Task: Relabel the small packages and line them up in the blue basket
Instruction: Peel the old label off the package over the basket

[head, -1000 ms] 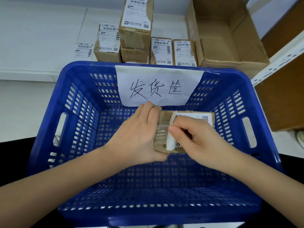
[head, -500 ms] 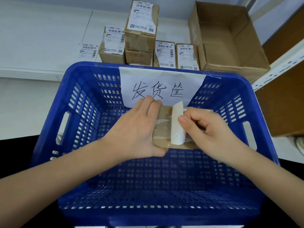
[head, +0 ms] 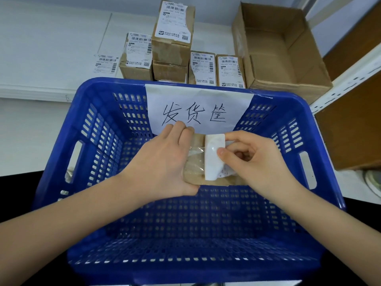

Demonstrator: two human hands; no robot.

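A small brown cardboard package point(head: 195, 162), wrapped with clear tape, is held above the blue basket point(head: 99, 124), near its far wall. The left hand point(head: 162, 162) grips the package's left end, fingers curled over the top edge and thumb under the near edge. The right hand point(head: 253, 159) pinches a white label point(head: 212, 157) between thumb and forefinger; the label is curled up off the package, blank side showing. A paper sign point(head: 198, 108) hangs on the far wall just behind the hands. The basket floor lies bare before the hands. Beyond the rim stand labelled packages point(head: 171, 36) and an open carton point(head: 278, 50).
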